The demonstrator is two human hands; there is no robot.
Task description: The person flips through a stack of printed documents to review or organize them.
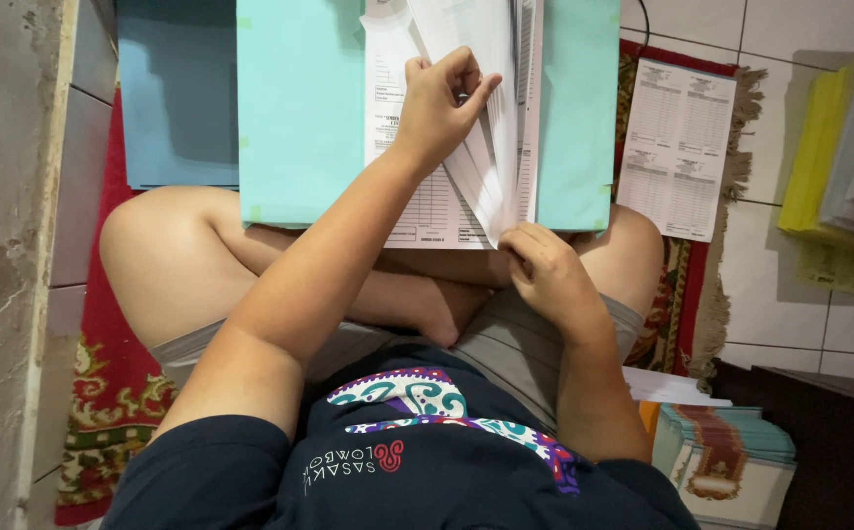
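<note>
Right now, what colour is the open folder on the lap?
Light turquoise folder, clearest in the head view.

The person sits cross-legged, knees spread wide and bare shins folded in front of the torso. The left arm reaches forward and up across the lap, elbow slightly bent, forearm bare. The left hand is raised at the end of it, fingers curled, thumb and forefinger pinched together in a light grip. The right arm hangs closer to the body, elbow bent sharply, forearm angled inward. The right hand sits low over the right knee, knuckles up, fingers bent down and forward with their tips hidden.
</note>
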